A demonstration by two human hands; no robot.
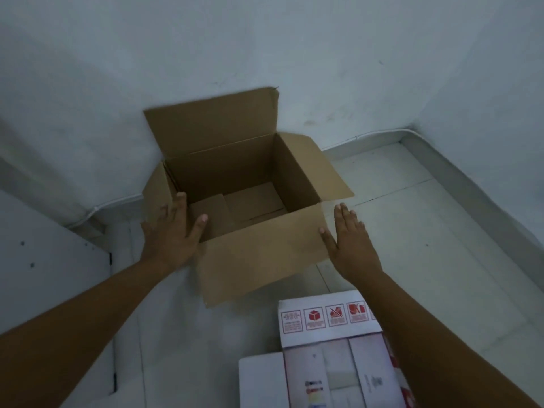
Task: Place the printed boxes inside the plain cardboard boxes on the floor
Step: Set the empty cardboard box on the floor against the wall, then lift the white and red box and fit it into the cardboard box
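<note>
A plain brown cardboard box point(259, 254) stands open on the floor against the wall, its flaps spread and its inside empty. My left hand point(173, 231) lies flat against the box's left side, thumb over the near rim. My right hand point(350, 237) is held flat with fingers straight beside the box's near right corner, thumb tip at the corner. A white printed box point(332, 348) with red handling symbols sits open on the floor near me, below my right forearm, which covers its right edge.
White walls meet in a corner at the far right, with a pale skirting point(459, 178) and a thin cable along the base. A white panel point(44, 260) with screw holes lies at the left. The tiled floor point(426, 260) stretches right of the box.
</note>
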